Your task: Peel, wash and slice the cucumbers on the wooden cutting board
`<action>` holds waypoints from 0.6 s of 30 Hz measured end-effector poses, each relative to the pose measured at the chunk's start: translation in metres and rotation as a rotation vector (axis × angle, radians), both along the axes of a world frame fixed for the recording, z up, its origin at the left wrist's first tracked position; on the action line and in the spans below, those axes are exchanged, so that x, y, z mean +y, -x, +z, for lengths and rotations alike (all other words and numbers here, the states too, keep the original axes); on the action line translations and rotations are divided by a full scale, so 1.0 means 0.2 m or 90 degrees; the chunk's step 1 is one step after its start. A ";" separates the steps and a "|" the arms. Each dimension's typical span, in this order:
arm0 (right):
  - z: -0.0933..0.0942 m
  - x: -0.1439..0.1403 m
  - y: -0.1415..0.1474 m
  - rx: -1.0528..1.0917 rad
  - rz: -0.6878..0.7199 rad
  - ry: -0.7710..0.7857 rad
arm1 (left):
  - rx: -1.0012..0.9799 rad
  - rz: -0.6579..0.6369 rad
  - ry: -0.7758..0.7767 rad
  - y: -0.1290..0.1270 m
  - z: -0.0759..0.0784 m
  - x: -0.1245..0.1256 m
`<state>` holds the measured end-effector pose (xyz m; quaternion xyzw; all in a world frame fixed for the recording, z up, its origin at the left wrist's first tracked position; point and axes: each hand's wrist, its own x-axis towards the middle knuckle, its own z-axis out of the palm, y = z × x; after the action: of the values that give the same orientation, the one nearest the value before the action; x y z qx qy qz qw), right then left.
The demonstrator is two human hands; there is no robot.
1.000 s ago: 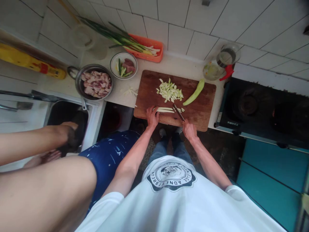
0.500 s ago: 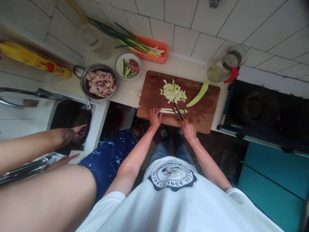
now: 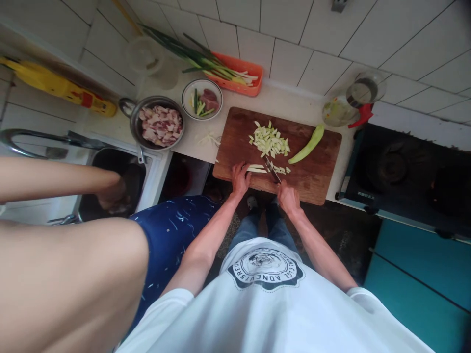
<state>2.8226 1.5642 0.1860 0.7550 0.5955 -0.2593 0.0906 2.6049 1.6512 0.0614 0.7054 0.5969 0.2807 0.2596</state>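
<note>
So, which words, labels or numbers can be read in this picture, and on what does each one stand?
"COLLEGE ADNEVISREU", about so, mirrored and partly blurred: round emblem on the white T-shirt.
Small pale label on the stove front: too small to read.
Red label on the yellow bottle: blurred, not readable.
No other text.

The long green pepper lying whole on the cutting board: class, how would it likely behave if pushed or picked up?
The green pepper is long, curved and rounded, so a push would probably rock or swing it, not roll it straight. It looks whole, likely hollow, so probably light and fairly stiff. Its smooth skin may be slightly slippery on the cutting board.
</note>
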 end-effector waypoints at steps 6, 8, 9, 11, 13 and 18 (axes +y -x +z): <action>-0.04 0.03 0.09 -0.006 0.015 0.047 | -0.009 -0.011 0.008 0.02 0.00 0.00; -0.05 0.03 0.10 -0.010 0.021 0.046 | -0.011 -0.011 0.006 0.02 0.00 0.01; -0.06 0.03 0.10 -0.012 0.025 0.044 | -0.014 -0.011 0.007 0.02 0.00 0.01; -0.06 0.04 0.07 -0.009 0.033 0.043 | -0.023 -0.006 0.011 0.02 0.00 0.00; -0.07 0.05 0.03 -0.002 0.040 0.042 | -0.030 0.002 0.015 0.02 0.00 0.00; -0.07 0.12 -0.16 -0.011 0.035 0.016 | -0.034 0.025 0.009 0.03 0.02 0.00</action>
<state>2.8547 1.5888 0.1712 0.7394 0.6118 -0.2578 0.1120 2.5998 1.6506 0.0647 0.6841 0.6054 0.2998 0.2750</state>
